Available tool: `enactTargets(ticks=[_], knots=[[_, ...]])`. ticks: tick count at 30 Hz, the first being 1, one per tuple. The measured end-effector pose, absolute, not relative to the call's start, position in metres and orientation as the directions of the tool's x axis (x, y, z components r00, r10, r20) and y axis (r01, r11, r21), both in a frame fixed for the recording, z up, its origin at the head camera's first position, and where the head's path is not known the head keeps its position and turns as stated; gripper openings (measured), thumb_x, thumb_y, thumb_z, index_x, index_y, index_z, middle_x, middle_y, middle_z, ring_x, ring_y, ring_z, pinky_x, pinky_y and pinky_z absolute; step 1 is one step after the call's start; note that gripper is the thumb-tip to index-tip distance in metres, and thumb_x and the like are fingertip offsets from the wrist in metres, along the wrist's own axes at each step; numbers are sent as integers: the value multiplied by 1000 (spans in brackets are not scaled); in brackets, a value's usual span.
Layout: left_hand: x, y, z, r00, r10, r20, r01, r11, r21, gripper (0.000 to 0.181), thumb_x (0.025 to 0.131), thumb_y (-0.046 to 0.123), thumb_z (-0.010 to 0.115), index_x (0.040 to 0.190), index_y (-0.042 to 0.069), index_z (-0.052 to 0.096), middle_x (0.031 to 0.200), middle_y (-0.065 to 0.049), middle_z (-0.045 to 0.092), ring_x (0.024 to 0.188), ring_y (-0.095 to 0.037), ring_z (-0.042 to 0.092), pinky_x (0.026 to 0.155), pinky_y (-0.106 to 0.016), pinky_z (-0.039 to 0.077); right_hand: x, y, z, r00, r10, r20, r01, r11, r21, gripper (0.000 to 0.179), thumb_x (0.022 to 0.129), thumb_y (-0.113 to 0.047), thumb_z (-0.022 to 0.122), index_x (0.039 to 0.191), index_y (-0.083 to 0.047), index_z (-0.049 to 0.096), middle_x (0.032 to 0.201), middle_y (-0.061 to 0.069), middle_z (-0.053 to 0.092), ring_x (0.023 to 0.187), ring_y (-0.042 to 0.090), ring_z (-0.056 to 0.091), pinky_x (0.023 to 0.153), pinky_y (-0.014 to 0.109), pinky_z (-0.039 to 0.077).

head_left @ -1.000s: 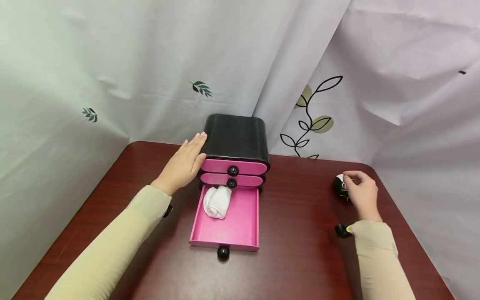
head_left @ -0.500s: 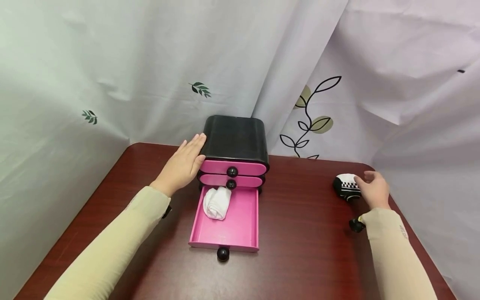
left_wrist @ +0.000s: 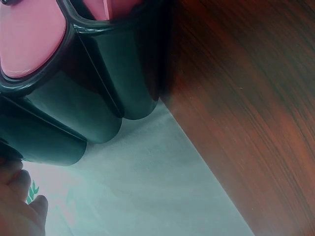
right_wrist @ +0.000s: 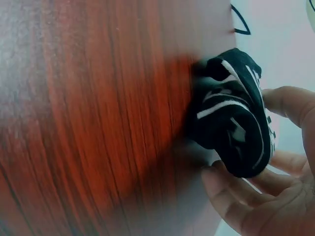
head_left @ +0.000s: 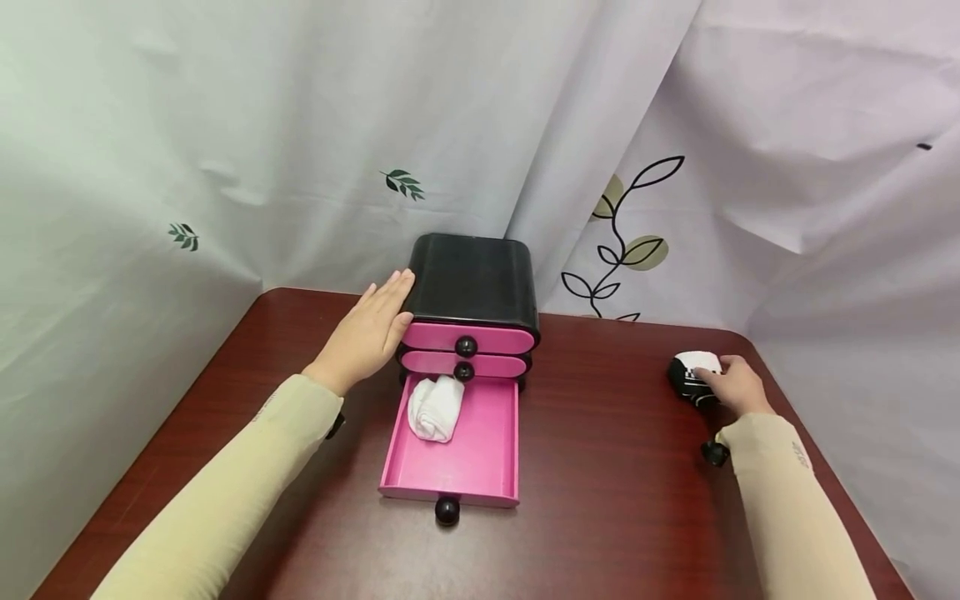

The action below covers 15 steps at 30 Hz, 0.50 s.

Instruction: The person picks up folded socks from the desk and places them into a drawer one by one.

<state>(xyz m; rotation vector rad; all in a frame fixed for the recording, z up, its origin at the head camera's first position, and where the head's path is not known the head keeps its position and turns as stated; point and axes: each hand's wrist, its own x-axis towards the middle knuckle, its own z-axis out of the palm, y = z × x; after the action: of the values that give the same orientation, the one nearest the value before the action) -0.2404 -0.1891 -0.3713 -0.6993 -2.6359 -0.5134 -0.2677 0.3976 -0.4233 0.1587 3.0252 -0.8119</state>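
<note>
A rolled pair of black-and-white socks (head_left: 684,380) with a checkered band lies on the table at the far right. My right hand (head_left: 738,387) is at its right side; in the right wrist view the thumb and curled fingers (right_wrist: 226,196) close around the black sock roll (right_wrist: 236,120). My left hand (head_left: 362,335) rests with straight fingers against the left side of a small black drawer unit (head_left: 472,279). Its bottom pink drawer (head_left: 480,467) is pulled out, and a white rolled sock bundle (head_left: 435,410) sits at the drawer's back left.
Two upper pink drawers (head_left: 495,337) with black round knobs are closed. A dark red wooden table (head_left: 592,467) carries everything. White curtains (head_left: 315,125) with leaf prints hang behind and at both sides.
My right hand first moved right, off the front of the black-and-white socks, then came back left onto them. My left hand and the drawer have stayed put.
</note>
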Motion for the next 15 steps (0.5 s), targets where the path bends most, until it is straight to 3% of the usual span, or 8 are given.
enactTargets(ticks=[6, 12, 15], knots=[[-241, -188, -372, -810, 395, 433, 527, 813, 246, 62, 108, 29, 45, 158, -1, 27, 163, -16, 31, 153, -31, 24, 124, -52, 17, -271, 391, -422, -994, 112, 1, 96, 859, -503, 53, 96, -27, 62, 114, 22, 54, 102, 34, 60, 90, 43, 55, 74, 45, 46], [-241, -188, -373, -810, 392, 435, 528, 811, 253, 61, 108, 29, 44, 158, -1, 27, 163, -16, 31, 153, -31, 24, 126, -46, 12, -272, 388, -423, -992, 124, -13, 113, 853, -509, 54, 94, -30, 65, 112, 20, 58, 95, 31, 64, 87, 41, 57, 71, 40, 45], [-241, -188, -373, -809, 390, 440, 529, 809, 256, 61, 108, 29, 44, 158, -1, 28, 163, -16, 31, 153, -31, 24, 126, -46, 12, -273, 388, -425, -989, 145, -41, 144, 831, -538, 54, 94, -32, 66, 111, 19, 61, 88, 23, 66, 81, 32, 58, 68, 34, 45]])
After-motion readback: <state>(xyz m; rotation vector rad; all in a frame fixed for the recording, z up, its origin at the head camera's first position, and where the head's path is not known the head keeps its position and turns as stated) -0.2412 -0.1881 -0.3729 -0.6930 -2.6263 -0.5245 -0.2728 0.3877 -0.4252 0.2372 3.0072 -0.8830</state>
